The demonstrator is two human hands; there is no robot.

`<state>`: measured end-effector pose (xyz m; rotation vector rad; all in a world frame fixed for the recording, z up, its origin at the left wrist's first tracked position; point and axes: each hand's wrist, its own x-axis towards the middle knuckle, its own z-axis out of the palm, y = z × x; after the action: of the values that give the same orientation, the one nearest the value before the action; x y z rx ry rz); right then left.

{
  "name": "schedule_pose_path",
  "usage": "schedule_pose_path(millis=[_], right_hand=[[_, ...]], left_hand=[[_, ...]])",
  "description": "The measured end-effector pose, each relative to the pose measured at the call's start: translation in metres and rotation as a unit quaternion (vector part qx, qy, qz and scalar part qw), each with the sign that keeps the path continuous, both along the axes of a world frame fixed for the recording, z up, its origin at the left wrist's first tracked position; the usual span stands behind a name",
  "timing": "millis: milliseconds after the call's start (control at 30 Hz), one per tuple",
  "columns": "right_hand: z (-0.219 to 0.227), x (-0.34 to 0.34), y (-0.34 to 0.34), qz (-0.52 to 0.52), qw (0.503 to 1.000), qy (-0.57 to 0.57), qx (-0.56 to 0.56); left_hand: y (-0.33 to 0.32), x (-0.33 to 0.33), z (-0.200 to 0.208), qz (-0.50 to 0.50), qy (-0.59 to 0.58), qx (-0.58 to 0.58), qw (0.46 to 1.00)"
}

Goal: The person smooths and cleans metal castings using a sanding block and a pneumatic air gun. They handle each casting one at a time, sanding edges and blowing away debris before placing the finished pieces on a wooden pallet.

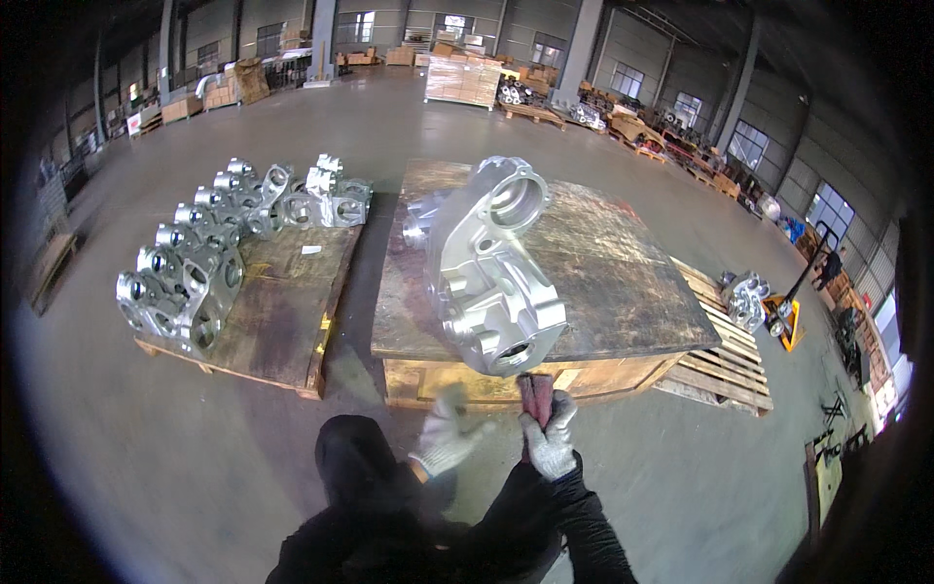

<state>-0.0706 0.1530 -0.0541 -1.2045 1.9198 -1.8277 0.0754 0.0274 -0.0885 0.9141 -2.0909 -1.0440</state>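
Observation:
In a grey-white work glove, my right hand [552, 445] grips a folded, dull red cloth [536, 397], or perhaps a pad, just off the table's front edge. My left hand [449, 434], also gloved, is to its left, blurred at the fingertips; the fingers are apart and nothing shows in them. Beyond both hands, a large silver metal casting [486, 268] rests on the wooden worktable [623, 282]. It has a round bored opening at its far end and a ribbed, hollow near end overhanging the front edge. Neither hand touches it. Another silver part [420, 219] is partly hidden behind its left side.
On the left, a low wooden platform [277, 316] carries several similar silver castings [195, 238]. Right of the worktable lies a slatted pallet [725, 365], with more metal parts [747, 300] and a yellow pallet jack [783, 321] beyond. Wrapped cartons [463, 80] stand far back.

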Motion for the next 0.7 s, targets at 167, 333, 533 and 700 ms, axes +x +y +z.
schedule_pose_path(millis=[167,333,533,700], right_hand=[[0.032,-0.032,-0.004,-0.061,0.842,0.521,0.127],[0.047,-0.075,-0.03,0.017,0.719,0.679,0.15],[0.02,-0.062,-0.052,-0.015,0.843,0.517,0.147],[0.006,-0.015,-0.07,0.09,0.96,-0.264,0.002]], left_hand=[[-0.037,-0.007,0.107,-0.043,0.151,-0.263,0.952],[-0.078,-0.072,0.175,-0.111,0.061,-0.378,0.917],[-0.121,-0.148,0.166,-0.223,0.005,-0.488,0.844],[-0.116,-0.163,0.148,-0.195,-0.002,-0.473,0.859]])
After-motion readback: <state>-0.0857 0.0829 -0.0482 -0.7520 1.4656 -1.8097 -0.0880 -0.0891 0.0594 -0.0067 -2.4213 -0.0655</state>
